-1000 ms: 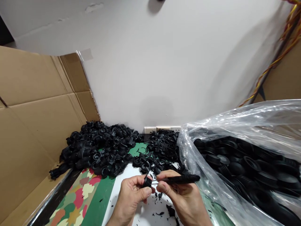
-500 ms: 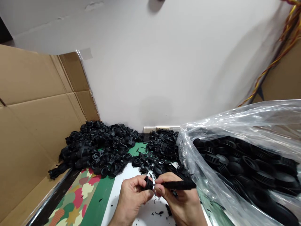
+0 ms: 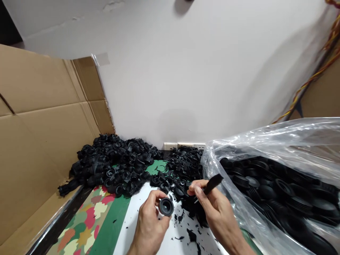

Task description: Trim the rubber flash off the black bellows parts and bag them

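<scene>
My left hand pinches a small black ribbed rubber boot between thumb and fingers. Its round open end faces me, showing a stepped ring inside. To the right, my right hand is closed on a black-handled tool whose handle slants up past the thumb. A thin pale sliver shows below that hand; I cannot tell what the tool's working end looks like. Under both hands lies a white board sprinkled with black rubber scraps.
A heap of black ribbed boots lies back left beside a cardboard sheet. Black trimmings pile up by the wall sockets. On the right, a clear plastic bag holds larger-looking black boots.
My hands have parted. The right hand with the tool moved right and up, its handle now tilted upward. The boot in my left hand has turned its open end toward me.
</scene>
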Motion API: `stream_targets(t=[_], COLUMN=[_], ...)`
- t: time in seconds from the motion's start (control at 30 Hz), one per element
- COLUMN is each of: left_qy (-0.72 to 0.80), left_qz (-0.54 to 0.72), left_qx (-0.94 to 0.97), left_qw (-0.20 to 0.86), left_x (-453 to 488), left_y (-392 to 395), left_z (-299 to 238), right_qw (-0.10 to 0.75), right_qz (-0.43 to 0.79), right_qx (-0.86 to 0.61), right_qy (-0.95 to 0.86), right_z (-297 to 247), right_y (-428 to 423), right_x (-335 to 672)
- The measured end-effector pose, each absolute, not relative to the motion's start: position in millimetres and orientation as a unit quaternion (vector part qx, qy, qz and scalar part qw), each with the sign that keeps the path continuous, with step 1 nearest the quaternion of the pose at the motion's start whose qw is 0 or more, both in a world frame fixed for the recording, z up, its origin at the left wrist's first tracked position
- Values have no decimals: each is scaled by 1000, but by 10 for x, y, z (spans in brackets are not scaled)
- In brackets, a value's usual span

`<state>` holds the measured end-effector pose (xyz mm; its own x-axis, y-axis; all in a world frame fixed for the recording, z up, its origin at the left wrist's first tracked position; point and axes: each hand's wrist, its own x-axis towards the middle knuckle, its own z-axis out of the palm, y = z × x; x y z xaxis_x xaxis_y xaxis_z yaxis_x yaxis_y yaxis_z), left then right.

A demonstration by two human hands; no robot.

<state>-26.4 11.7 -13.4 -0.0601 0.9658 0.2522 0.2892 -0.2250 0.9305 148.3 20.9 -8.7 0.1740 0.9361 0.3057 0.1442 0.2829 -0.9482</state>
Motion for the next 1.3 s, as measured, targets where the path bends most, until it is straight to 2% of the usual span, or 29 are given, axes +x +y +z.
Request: stream_targets(t=[0.23,0.4,1.07,1.2,1.3], left_qy=[528,541,529,524,517], left_qz=[502,482,482,486,491], left_qx=[577,556,562,556,538], left_qw=[369,408,416,425,451], left_x=[-245,-231,-222,-214,-218], left_y=[110,107,85,84,94], left_z=[-126,-55,-12,7,-6], right_qw=[578,590,593,568,500], right_qz=[302,357,381,365,352], right_qx=[-490,-483,-458,-460,-434], right_qy=[-578,-540,-541,-577,-662], right_z=[-51,-7,-9,52,18], right_y=[138,106,83,73,79], right_x=[1431,1361,1290,1304,1306])
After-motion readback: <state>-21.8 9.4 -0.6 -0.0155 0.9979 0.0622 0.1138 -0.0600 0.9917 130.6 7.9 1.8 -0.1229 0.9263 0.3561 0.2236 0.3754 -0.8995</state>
